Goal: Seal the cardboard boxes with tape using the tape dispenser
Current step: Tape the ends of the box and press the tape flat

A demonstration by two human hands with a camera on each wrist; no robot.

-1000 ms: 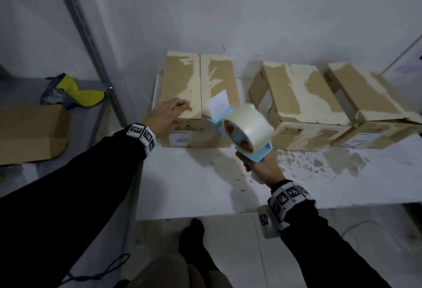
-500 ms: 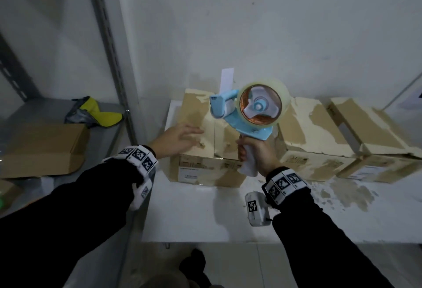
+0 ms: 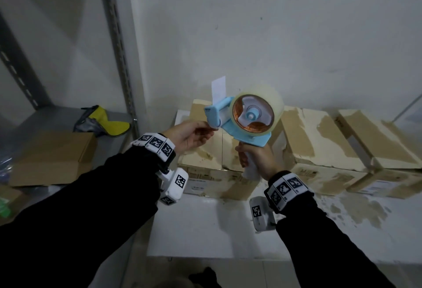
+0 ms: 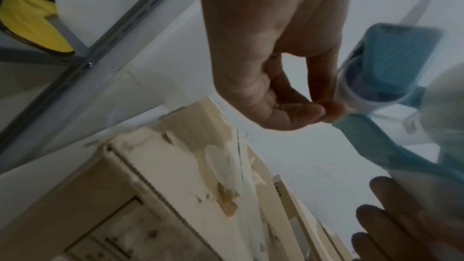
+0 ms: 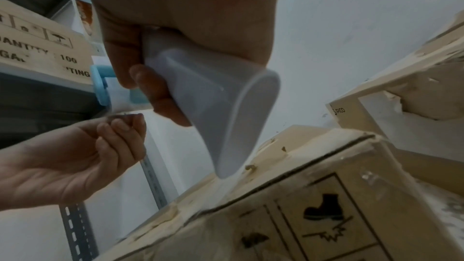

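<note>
Storeroom: metal shelving (image 3: pixel 118 59), cardboard boxes (image 3: pixel 319 146)

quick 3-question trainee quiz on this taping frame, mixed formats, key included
1. True or false: the tape dispenser rests on a box.
2. Which hand grips its white handle?
3. The left hand fingers are at: A) the dispenser's front end, B) the yellow item, C) the leftmost cardboard box.

Key
1. False, it is held above the boxes.
2. The right hand.
3. A
</note>
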